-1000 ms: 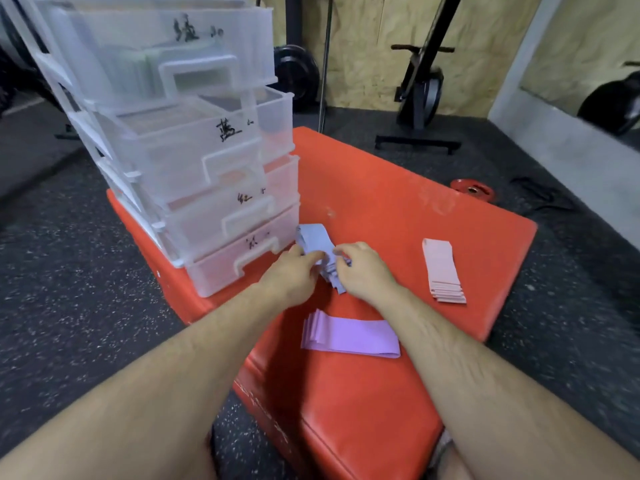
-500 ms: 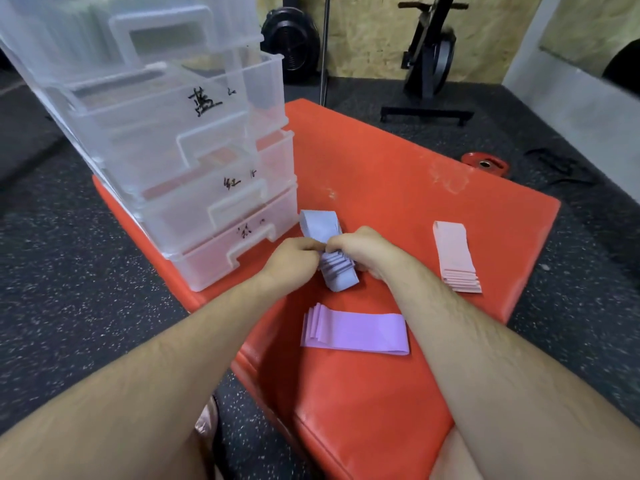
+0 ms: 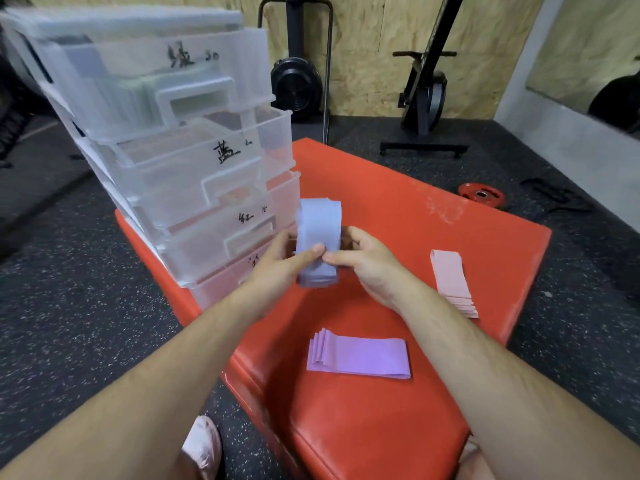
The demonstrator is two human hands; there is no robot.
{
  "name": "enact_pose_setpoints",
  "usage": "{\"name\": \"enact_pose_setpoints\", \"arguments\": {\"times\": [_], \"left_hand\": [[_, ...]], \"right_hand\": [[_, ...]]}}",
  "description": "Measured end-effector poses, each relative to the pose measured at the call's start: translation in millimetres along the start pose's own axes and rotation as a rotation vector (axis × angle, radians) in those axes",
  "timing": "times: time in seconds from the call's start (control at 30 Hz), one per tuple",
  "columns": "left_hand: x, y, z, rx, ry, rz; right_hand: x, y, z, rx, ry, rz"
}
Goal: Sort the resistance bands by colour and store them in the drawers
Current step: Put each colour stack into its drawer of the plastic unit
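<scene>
A stack of pale blue resistance bands (image 3: 319,226) is held up above the red mat (image 3: 398,237), pinched from both sides. My left hand (image 3: 282,261) grips its left edge and my right hand (image 3: 363,259) its right edge. A purple stack of bands (image 3: 360,356) lies flat on the mat nearer to me. A pink stack of bands (image 3: 453,282) lies to the right. The clear plastic drawer unit (image 3: 194,161) stands at the mat's left, each drawer hand-labelled. The second drawer (image 3: 221,150) is pulled out and open.
The mat sits on dark speckled gym flooring (image 3: 86,323). A small red weight plate (image 3: 481,195) lies on the floor beyond the mat's far right edge. An exercise machine (image 3: 424,105) and a black weight (image 3: 296,84) stand by the plywood wall. A pink shoe (image 3: 202,445) shows below.
Both hands gathered the blue stack off the mat and raised it upright in front of the drawers. The camera view tilted up.
</scene>
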State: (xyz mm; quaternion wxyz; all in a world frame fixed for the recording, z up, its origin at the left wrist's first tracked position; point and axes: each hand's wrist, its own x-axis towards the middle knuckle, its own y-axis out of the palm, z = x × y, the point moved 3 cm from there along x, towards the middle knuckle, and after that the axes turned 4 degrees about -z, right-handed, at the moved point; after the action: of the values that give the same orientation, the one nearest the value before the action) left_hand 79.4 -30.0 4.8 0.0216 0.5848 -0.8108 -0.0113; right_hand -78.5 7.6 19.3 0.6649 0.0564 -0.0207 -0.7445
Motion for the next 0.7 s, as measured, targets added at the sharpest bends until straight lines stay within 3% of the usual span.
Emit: {"name": "enact_pose_setpoints", "arguments": {"times": [0.13, 0.3, 0.37, 0.47, 0.57, 0.7], "left_hand": [[-18, -12, -16, 0.147, 0.034, 0.137], [-40, -33, -33, 0.424, 0.131, 0.154], [-54, -42, -41, 0.633, 0.237, 0.181], [-74, -50, -60, 0.88, 0.4, 0.274], [-90, -61, -84, 0.919, 0.381, 0.276], [-110, -83, -118, 1.028, 0.329, 0.21]], "right_hand": [[-20, 11, 3, 0.045, 0.01, 0.033], [-31, 9, 11, -0.091, 0.135, 0.054], [-36, 0, 20, -0.242, -0.003, -0.008], [-48, 6, 29, -0.426, -0.243, 0.224], [-62, 24, 37, -0.471, -0.295, 0.364], [-73, 37, 54, -0.39, -0.36, 0.322]]}}
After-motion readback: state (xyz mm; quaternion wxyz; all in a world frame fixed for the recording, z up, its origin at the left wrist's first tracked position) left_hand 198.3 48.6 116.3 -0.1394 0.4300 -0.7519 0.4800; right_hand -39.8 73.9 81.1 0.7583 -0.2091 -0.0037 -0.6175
